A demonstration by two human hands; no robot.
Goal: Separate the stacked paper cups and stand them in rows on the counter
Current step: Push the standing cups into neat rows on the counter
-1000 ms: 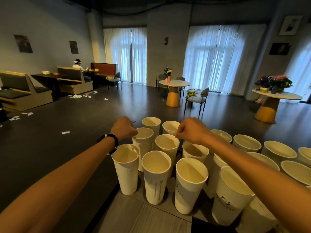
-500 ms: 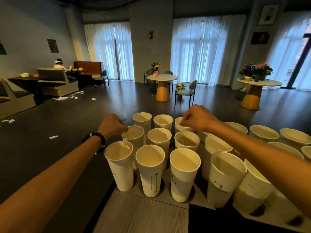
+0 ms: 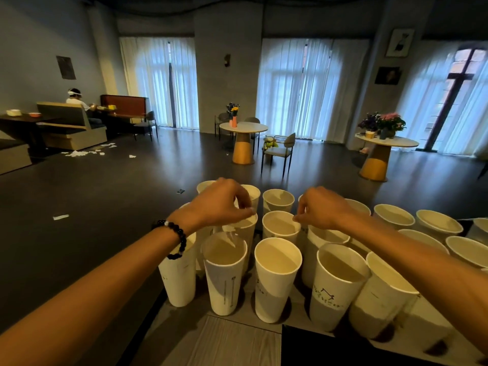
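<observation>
Upright, in rows on grey wood-grain counter [image 3: 232,344]: tall white paper cups [image 3: 277,281], open mouths up, wider white paper cups [image 3: 438,225] at right. Left hand [image 3: 219,204], black bead bracelet [image 3: 175,237] at wrist, fingertips pinched on rim of second-row white paper cup [image 3: 244,228]. Right hand [image 3: 323,208] likewise curled, fingertips pinched on rim of neighbouring white paper cup [image 3: 281,225] just beside.

Single head-worn wide-angle view, facing forward and slightly down from close above the table [image 3: 232,342]. Both forearms reach in from the lower corners; paper cups [image 3: 277,281] fill the near field, the room floor [image 3: 105,196] and curtained windows [image 3: 303,88] beyond.
</observation>
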